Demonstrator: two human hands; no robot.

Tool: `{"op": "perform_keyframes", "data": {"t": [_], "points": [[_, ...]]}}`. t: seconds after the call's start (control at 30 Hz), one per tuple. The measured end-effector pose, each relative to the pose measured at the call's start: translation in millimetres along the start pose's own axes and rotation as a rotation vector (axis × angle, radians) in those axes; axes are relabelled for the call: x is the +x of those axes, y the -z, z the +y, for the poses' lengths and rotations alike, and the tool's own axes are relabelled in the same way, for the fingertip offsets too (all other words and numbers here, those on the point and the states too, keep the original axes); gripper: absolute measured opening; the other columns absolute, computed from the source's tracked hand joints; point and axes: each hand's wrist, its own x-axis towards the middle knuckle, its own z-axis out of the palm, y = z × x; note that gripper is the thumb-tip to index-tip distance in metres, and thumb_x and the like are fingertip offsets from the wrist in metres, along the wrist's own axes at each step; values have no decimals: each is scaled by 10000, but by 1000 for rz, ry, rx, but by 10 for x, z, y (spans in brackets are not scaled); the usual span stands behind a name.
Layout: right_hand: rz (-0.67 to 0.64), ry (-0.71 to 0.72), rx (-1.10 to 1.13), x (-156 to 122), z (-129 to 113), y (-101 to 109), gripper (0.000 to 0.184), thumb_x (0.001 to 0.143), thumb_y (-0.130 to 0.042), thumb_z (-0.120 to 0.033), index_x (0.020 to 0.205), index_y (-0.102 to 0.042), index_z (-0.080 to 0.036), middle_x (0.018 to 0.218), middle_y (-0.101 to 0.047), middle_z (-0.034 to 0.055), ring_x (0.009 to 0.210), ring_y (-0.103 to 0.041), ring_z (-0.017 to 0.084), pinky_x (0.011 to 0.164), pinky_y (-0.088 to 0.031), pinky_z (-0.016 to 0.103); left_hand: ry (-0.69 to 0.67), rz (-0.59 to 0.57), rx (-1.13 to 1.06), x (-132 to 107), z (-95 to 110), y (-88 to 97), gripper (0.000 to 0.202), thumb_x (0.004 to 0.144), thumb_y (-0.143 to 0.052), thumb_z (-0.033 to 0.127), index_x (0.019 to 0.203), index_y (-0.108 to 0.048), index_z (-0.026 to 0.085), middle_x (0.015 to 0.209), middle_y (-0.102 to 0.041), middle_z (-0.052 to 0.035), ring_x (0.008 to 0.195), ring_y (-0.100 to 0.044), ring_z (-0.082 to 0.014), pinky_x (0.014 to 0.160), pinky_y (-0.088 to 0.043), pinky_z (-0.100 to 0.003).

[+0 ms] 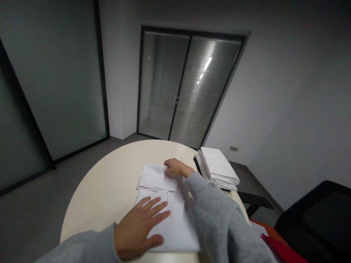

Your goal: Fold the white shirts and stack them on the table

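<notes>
A white folded shirt [175, 223] lies on the round table in front of me, its far part turned over toward me so that a loose edge runs across it. My left hand [142, 226] rests flat on the near left part of the cloth, fingers spread. At the far edge of the folded-over part, my right hand [175, 168] has its fingers curled and pinched on the fabric. The right forearm's grey sleeve covers much of the shirt's right side.
A stack of folded white cloths [218, 166] stands on something dark at the right edge of the cream round table [109, 182]. Beyond that edge are a black chair [318, 219] and red and orange items [279, 243]. Glass panels and walls surround the table.
</notes>
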Motion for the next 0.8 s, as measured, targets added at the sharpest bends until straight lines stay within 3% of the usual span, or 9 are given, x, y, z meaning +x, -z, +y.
{"op": "perform_keyframes", "data": {"t": [0.2,0.33,0.4,0.47,0.57,0.7,0.8], "points": [[239,109,-144,-910,-406,158,203,976,-554,-232,1160,-639,-226,1182,-694,83,1075,-641,246,827,-443,343,-60,78,18,25,-27,-12,589,1026,-529,550,1584,-418,396,1667,-404,-15,1521,-383,-354,1234,-312,-635],[457,289,-355,-1538,-703,-180,26,996,-599,-236,979,-612,-221,938,-672,42,861,-610,233,723,-432,370,-48,148,-25,23,1,-63,566,975,-648,452,1518,-522,356,1577,-539,-31,1437,-496,-337,1215,-371,-568],[560,387,-381,-1747,-801,-476,97,992,-632,-270,919,-592,-220,861,-644,22,797,-580,226,705,-439,383,-44,193,-88,17,-4,-147,511,1000,-606,430,1496,-552,324,1531,-588,-43,1405,-531,-317,1203,-396,-523],[630,455,-346,-1881,-853,-778,106,999,-621,-262,912,-593,-209,833,-627,15,785,-563,215,767,-471,397,-73,226,-139,15,-21,-251,476,1036,-532,438,1495,-555,313,1528,-591,-37,1395,-542,-291,1206,-398,-480],[701,470,-223,-1988,-840,-1113,83,1019,-550,-217,1026,-628,-190,947,-663,46,920,-598,225,1017,-469,459,-120,226,-153,20,-45,-342,479,1049,-500,461,1505,-543,325,1546,-577,-14,1414,-525,-274,1224,-380,-458],[710,448,-105,-2073,-725,-1294,211,976,-524,-147,1159,-618,-191,1299,-649,124,1301,-543,297,1191,-379,544,-155,195,-121,-22,-25,-231,437,1034,-537,455,1455,-601,357,1485,-635,5,1429,-519,-280,1245,-359,-468],[657,434,-47,-2116,-659,-1346,247,958,-503,-98,1175,-595,-173,1286,-671,111,1323,-553,278,1209,-395,521,-192,153,-77,-129,-9,-55,450,1002,-601,455,1447,-606,384,1465,-651,14,1406,-546,-284,1239,-376,-470]]}}
